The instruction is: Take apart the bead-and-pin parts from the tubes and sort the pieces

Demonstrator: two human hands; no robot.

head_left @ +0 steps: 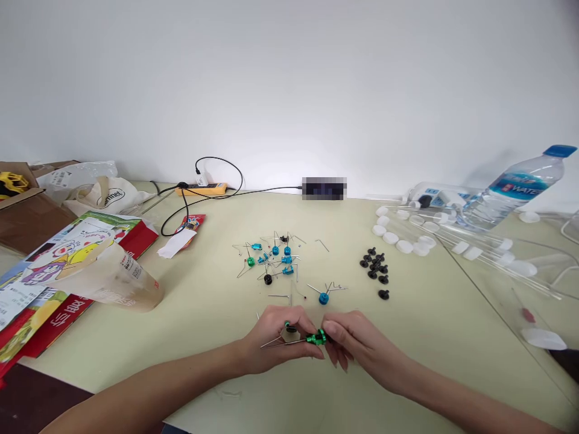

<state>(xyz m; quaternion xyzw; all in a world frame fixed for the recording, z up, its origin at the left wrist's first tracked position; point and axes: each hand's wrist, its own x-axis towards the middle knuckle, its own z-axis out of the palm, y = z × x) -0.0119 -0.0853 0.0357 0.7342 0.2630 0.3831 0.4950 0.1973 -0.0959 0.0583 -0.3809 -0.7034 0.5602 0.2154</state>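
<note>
both hands meet low over the pale green table point(212, 355), fingertips almost touching. left hand point(275, 337) is closed around a thin wire point(277, 343) that sticks out to its left, with a small dark piece point(289, 328) tucked against its fingers. right hand point(353, 340) pinches a shiny green part point(315, 338) between thumb and forefinger; this part sits between the two hands, at the end of the wire, just above the table near its front edge. whether the wire is already fixed into the green part cannot be told. just beyond the hands lies a single blue part point(323, 298) with wire legs, and farther back a loose scatter of blue parts point(275, 259) and bent wires. to the right of these is a small group of black parts point(375, 268), then white caps point(402, 241) and clear tubes point(497, 253), with a water bottle point(520, 187) lying tilted on its side behind them. on the left a plastic cup point(122, 280) lies on its side on a colourful box point(67, 253). a yellow power strip point(203, 190) with a black cable point(217, 175) sits by the wall.
</note>
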